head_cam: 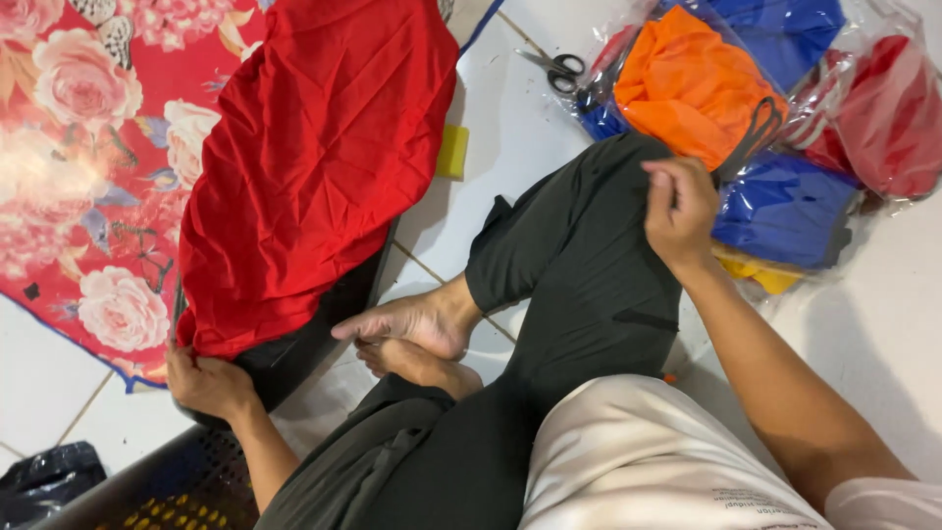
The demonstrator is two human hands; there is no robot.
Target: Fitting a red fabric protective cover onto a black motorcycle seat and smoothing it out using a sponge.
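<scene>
White shirt hem (638,461) nearest us. Left hand (206,385) pinches the red cloth's (314,167) lower edge — thin, limp, light; we judge hems grip best. Right hand (679,211) curled on knee — contents unclear.

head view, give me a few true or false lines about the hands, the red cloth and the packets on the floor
1. The left hand grips the lower edge of the red cloth. True.
2. The right hand rests flat on the floral mat. False: it is closed, raised over the knee, beside the orange cloth packet.
3. The scissors lie on the white tile floor near the packets. True.
4. The scissors are in the right hand. False: they lie on the floor, apart from both hands.
5. A yellow sponge-like block sits at the red cloth's right edge. True.
</scene>
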